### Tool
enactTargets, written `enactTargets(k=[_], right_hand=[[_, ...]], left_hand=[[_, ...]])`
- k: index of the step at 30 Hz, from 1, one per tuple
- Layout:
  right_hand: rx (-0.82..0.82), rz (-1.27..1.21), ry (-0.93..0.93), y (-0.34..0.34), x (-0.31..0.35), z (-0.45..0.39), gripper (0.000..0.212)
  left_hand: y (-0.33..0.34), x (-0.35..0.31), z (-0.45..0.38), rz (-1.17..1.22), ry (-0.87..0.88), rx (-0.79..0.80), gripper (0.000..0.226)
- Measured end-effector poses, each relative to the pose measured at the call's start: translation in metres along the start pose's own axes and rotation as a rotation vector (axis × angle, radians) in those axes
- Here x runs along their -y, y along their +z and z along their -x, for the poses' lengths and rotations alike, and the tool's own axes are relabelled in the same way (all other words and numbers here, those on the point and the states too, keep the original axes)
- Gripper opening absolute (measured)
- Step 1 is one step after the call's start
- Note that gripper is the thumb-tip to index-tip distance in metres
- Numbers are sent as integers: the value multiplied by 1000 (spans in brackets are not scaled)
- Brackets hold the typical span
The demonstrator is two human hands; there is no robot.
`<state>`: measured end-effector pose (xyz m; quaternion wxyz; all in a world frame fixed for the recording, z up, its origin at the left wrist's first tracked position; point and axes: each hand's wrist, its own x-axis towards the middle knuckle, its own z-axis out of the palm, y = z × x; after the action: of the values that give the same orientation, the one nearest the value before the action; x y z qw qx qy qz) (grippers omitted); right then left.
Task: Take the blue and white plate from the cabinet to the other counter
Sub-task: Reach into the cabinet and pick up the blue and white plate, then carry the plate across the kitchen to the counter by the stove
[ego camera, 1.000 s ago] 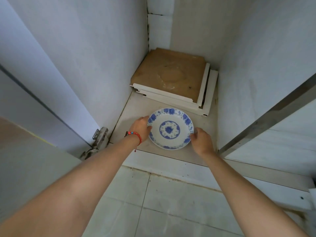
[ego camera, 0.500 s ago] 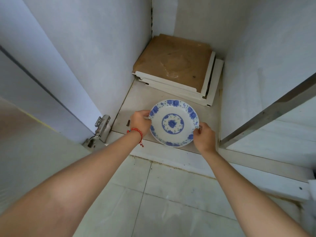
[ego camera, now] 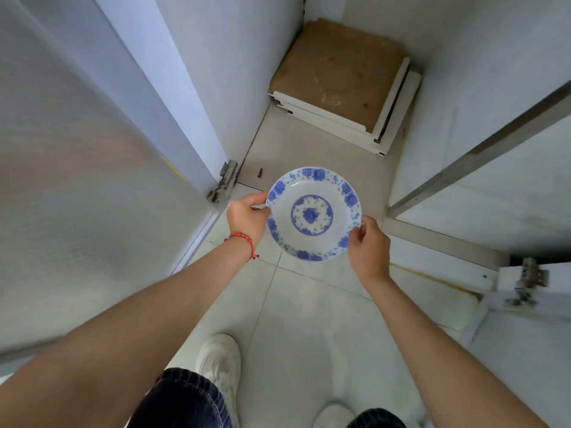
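The blue and white plate, round with blue flowers on its rim and centre, is held level in the air over the cabinet's front threshold. My left hand, with a red bead bracelet at the wrist, grips its left rim. My right hand grips its lower right rim. The open low cabinet lies just beyond the plate.
A stack of boards with a brown top fills the cabinet's back. The open left door with its hinge stands close on the left. Another door and hinge are on the right. A small screw lies on the cabinet floor. My shoes stand on the tiled floor.
Both hands have lifted the plate off the cabinet floor and drawn it back out toward me. The view has pulled back and my legs and shoes have come into sight.
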<state>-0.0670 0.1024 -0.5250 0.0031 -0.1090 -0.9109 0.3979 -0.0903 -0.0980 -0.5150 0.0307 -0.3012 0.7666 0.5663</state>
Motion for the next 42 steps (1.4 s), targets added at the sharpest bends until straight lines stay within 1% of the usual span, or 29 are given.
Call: enactTargets(k=[5, 8, 10, 13, 15, 19, 22, 26, 30, 36, 40, 42], right_hand=[[56, -32, 1, -41, 48, 38, 14], [31, -83, 8, -75, 84, 59, 18], [15, -112, 2, -101, 108, 73, 18], [44, -166, 87, -141, 140, 94, 19], [66, -187, 155, -170, 160, 107, 21], [77, -186, 183, -227, 203, 137, 22], [75, -188, 196, -265, 238, 160, 24], [53, -181, 155, -310, 282, 186, 22], [29, -235, 120, -349, 321, 205, 17], [20, -244, 94, -386, 364, 218, 19], [3, -247, 51, -390, 386, 219, 29], [13, -237, 43, -388, 394, 217, 24]], left_hand=[[-44, -36, 58, 69, -61, -66, 40], [-68, -69, 95, 95, -71, -85, 42], [-83, -93, 120, 116, -68, -74, 38], [-105, -130, 154, 157, -67, -82, 32], [-120, -157, 176, 180, -69, -76, 32], [-156, -210, 225, 97, -17, -45, 29], [-185, -246, 262, 64, 9, -27, 34], [-220, -292, 304, 43, 66, 0, 38], [-247, -327, 334, 47, 101, 22, 32], [-279, -362, 355, 74, 116, 47, 32], [-294, -377, 357, 97, 109, 37, 30], [-302, -382, 357, 113, 114, 26, 29]])
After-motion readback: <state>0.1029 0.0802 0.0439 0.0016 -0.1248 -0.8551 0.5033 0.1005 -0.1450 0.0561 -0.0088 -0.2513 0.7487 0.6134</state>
